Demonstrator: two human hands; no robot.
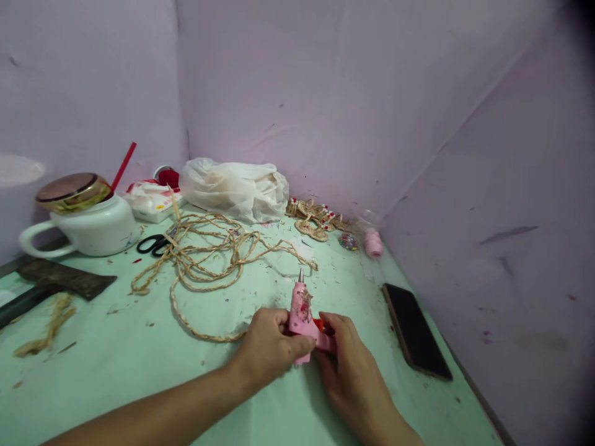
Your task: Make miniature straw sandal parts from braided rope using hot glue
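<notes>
A pink hot glue gun [301,305] with bits of residue on its body is held between my two hands, its metal nozzle pointing away from me. My left hand [267,344] is closed on the rear of its barrel, thumb across the top. Around the handle and near the red trigger, my right hand [346,365] has its fingers curled. A braided straw rope [209,285] lies in loose coils beyond my left hand, and one strand runs up to that hand; where it ends is hidden.
At left stand a white mug [95,226] with a lid on top and a hammer-like tool [65,282]. Black scissors [155,243] lie by the rope. Behind are a white plastic bag [237,189], woven pieces [313,223] and pink thread [373,243]. A phone [416,331] lies right.
</notes>
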